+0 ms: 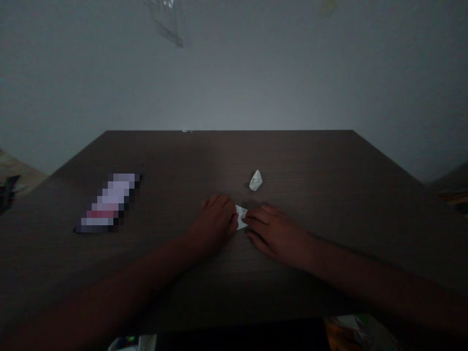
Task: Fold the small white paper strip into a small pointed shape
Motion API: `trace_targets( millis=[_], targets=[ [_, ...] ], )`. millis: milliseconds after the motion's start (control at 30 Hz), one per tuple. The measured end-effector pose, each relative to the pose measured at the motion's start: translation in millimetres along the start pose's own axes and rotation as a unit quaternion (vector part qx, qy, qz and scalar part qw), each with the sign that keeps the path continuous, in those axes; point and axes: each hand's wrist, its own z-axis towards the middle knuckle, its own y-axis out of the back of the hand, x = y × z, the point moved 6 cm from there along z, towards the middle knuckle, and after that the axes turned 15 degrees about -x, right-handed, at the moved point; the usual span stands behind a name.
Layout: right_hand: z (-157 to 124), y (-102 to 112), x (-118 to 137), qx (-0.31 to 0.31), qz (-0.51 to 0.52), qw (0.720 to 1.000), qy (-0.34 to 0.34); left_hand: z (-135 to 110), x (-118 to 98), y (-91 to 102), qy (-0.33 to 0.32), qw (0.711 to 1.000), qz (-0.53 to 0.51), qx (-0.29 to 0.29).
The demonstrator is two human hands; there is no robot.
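Observation:
A small piece of white folded paper (241,217) with faint markings lies on the table between my two hands. My left hand (218,220) is closed on its left end, fingers curled and thumb at the paper's edge. From the other side, my right hand (275,230) grips the right end, with its fingertips over the paper and its thumb close below. Fingers cover both ends of the paper, so its full shape is hidden. Just beyond my hands, apart from them, a second white folded paper piece (256,180) stands up from the tabletop.
The dark wood-grain table (175,161) reaches back to a pale wall (234,73). At the left lies a phone (109,202) with its screen blurred out. A clear plastic bag (166,22) hangs on the wall. A tiny white scrap (187,130) rests at the table's far edge.

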Motion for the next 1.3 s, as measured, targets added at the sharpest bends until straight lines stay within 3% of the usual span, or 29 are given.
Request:
trace_targets(
  millis=[300,567,767,967,1133,1300],
  targets=[
    [1,1,-7,0.041,-0.024,0.998,-0.048,2,3,6.2,-0.001,0.999,-0.031,0.025],
    [0,0,-9,0.029,-0.022,0.999,-0.034,3,5,5.3,0.03,0.998,-0.039,0.023],
    [0,11,-13,0.014,-0.08,0.995,-0.062,1,16,3.9,0.032,0.994,-0.083,0.061],
    [-5,24,-30,0.045,-0.141,0.981,-0.123,-2,27,3.8,0.008,0.989,-0.121,0.087],
    [-2,25,-30,0.053,-0.149,0.981,-0.114,-4,24,6.7,-0.01,0.99,-0.123,0.074],
    [-1,22,-18,-0.002,-0.125,0.987,-0.102,-5,10,10.1,-0.001,0.996,-0.083,0.036]
  ],
)
